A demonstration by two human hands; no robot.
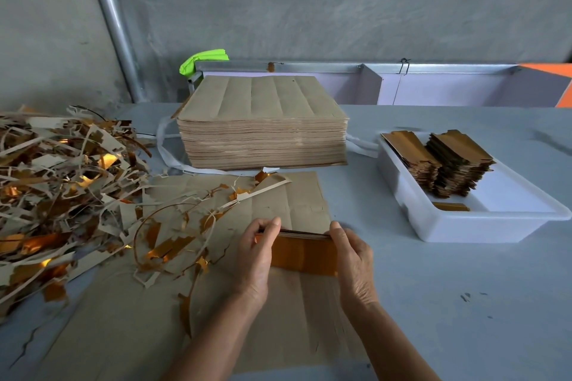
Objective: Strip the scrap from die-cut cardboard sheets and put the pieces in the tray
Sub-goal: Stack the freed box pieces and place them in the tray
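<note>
Hands work together here: the left hand point(255, 252) and the right hand point(351, 252) each curl round one end of a small bundle of stripped pieces point(303, 252), gold face toward the camera, held on edge over a brown sheet point(291, 201) lying flat on the worktop point(448, 303). This looks like squaring the bundle before it goes across. To do it well, tap the lower edges level, keep both ends pinched so no piece slips out, then carry the bundle right as one block. The white tray point(483, 227), near the right edge, holds two stacks of finished pieces point(458, 164) side by side at its far end and one loose piece point(450, 206) nearer the front; bare floor remains there. Scrap point(58, 189) lies heaped at the left, and the unstripped stack point(263, 127) stands behind.
</note>
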